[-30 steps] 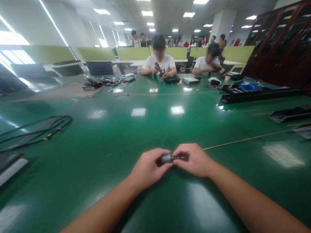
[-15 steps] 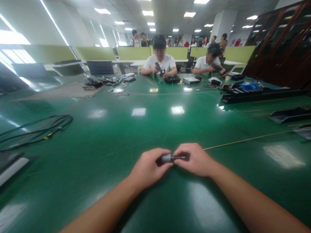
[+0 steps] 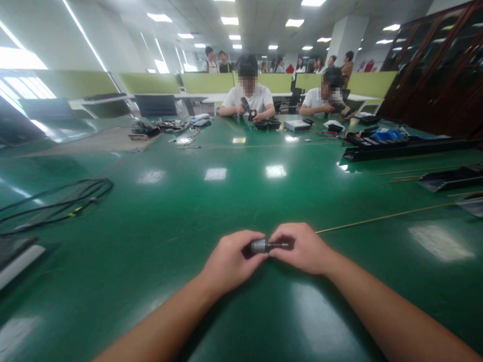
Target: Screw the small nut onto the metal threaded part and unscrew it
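Green and glossy, the counter (image 3: 188, 201) stretches from me toward yellow-green partitions (image 3: 207, 80) and two seated co-workers in white shirts, one straight across (image 3: 247, 98) and one to the right of that (image 3: 320, 98). One small cylindrical piece (image 3: 259, 246) lies between my two hands, close in front of me, its long axis running from left to right, nearly level. Its thick grey barrel sits in my left hand (image 3: 232, 259), thumb and fingers curled round it with only a narrow gap between their tips. Its thin dark shaft (image 3: 279, 245) points right, into the hollow of my right hand (image 3: 304, 249), whose thumb and forefinger come together where the shaft meets the barrel. Neither hand is nearer: the left has the barrel, the right the shaft end, and the tips of the two nearly touch. Whether the piece rests on the counter or is held just above it, I cannot tell.

One thin yellow rod (image 3: 377, 219) runs off to the right from behind my right hand; whether it touches the hand is hidden. Three dark channels lie at the far right: one long (image 3: 400, 149), one shorter (image 3: 449, 177), one cut off by the view's edge (image 3: 473, 203). On my left is one looped black cable (image 3: 56, 201).
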Demonstrator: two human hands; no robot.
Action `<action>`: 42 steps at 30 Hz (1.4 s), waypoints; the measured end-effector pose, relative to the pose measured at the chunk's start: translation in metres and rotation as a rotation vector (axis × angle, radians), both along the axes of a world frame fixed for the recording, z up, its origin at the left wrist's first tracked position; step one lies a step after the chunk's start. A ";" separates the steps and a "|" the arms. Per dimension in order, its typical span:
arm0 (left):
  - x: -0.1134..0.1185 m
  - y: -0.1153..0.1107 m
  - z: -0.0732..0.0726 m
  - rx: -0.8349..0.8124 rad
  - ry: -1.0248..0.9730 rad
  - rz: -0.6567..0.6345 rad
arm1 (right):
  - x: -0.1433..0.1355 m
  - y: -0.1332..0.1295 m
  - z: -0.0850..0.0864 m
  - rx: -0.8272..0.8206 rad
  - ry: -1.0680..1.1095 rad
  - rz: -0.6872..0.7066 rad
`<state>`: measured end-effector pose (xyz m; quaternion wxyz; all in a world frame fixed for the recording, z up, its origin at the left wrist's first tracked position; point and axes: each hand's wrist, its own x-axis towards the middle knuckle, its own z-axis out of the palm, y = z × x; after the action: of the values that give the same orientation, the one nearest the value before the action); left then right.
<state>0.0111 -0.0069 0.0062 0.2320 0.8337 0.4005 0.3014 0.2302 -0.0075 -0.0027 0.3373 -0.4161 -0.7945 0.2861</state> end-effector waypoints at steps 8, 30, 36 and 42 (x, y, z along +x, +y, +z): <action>-0.002 0.001 0.000 0.020 0.006 0.027 | 0.002 0.002 0.000 -0.012 -0.001 -0.019; -0.008 0.006 0.000 0.023 0.021 0.087 | 0.008 0.005 0.002 -0.031 -0.009 -0.055; -0.007 0.007 0.000 0.020 0.024 0.097 | 0.009 0.006 0.003 -0.040 -0.004 -0.059; -0.008 0.008 -0.001 0.020 0.028 0.092 | 0.011 0.006 0.003 -0.048 0.005 -0.062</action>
<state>0.0034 0.0008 0.0056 0.2040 0.8206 0.4387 0.3040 0.2409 -0.0016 -0.0001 0.3378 -0.4479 -0.7733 0.2956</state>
